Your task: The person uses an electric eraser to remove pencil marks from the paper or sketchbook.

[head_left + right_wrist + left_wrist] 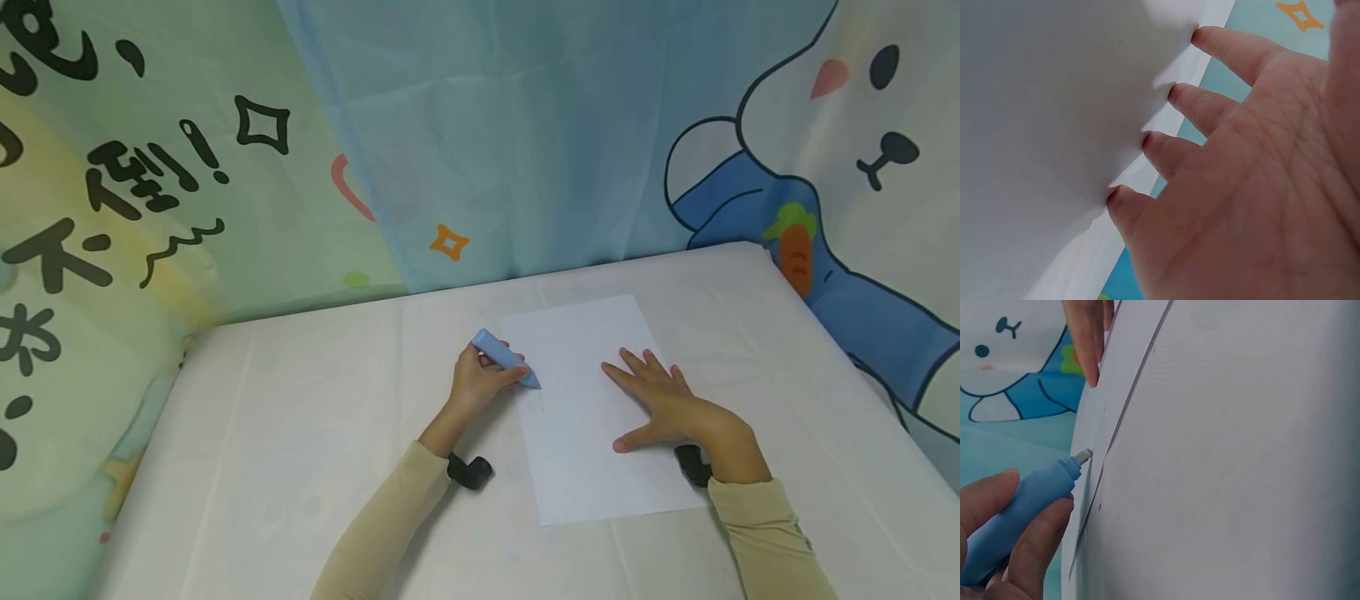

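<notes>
A thick light-blue pen (501, 350) with a short grey tip is held in my left hand (477, 379), pinched between thumb and fingers. Its tip points down at the left part of a white paper sheet (581, 450). In the left wrist view, the pen (1025, 515) slants up towards the sheet's edge; I cannot tell whether the tip touches. A short faint mark shows on the paper just below it. My right hand (667, 408) rests on the sheet's right side, fingers spread. The right wrist view shows its fingertips (1154, 142) pressing the paper.
The sheet lies on a table with a white cover (315, 433). Behind and beside the table hangs a printed cloth (525, 142) with a cartoon bear and lettering. A black wrist camera (471, 472) sits at my left wrist, another (693, 465) at my right.
</notes>
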`<state>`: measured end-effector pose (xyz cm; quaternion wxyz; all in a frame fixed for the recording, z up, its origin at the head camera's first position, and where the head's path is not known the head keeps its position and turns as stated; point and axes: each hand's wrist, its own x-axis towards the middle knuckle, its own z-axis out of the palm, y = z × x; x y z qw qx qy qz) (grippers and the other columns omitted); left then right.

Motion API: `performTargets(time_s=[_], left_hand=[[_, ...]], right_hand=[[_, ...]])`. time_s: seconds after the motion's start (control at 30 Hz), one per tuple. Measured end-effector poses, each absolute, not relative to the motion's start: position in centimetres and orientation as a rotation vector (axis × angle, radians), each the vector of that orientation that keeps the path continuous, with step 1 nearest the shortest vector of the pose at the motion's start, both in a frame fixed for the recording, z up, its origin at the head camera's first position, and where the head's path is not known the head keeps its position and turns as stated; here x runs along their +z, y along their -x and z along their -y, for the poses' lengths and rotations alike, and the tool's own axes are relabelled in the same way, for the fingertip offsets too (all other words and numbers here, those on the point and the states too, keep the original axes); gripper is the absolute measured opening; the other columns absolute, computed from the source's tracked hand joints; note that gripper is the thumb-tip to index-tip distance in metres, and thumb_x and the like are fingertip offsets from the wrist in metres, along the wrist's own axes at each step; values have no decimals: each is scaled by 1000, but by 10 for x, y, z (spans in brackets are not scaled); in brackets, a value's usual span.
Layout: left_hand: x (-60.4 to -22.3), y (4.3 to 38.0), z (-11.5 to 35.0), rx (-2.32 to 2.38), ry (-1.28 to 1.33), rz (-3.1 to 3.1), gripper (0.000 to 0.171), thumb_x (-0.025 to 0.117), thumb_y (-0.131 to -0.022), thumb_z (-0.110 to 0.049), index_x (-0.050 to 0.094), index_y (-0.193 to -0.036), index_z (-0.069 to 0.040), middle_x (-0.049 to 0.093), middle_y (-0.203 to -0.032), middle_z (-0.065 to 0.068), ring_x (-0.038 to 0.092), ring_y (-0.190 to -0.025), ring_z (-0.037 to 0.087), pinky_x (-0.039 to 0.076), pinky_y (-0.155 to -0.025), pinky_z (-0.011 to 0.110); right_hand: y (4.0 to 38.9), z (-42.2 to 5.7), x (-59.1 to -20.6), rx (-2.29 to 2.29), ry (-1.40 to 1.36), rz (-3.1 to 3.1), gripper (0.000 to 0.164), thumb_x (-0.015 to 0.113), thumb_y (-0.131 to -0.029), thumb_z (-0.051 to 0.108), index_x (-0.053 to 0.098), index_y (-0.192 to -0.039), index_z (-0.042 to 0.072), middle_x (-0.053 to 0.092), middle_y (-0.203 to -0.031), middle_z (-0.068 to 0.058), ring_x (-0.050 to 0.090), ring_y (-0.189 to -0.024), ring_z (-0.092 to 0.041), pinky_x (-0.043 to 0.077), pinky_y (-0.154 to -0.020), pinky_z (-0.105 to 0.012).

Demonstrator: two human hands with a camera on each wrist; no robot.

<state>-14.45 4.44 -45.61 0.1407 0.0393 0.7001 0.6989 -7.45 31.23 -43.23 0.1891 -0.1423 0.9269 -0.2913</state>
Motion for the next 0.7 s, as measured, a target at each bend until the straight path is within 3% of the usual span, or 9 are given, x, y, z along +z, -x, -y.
performTargets(time_s=[0.7], left_hand=[[-456,149,-48,1995,-72,-2065,44,76,-78,8,53,-115,7,70,-105,27,71,-95,35,62,-73,34]], right_hand=[[75,-311,-433,-797,372,-2612,113,90,-63,37,28,-149,-1,6,-157,-33,-8,-143,-53,-10,-110,-73]])
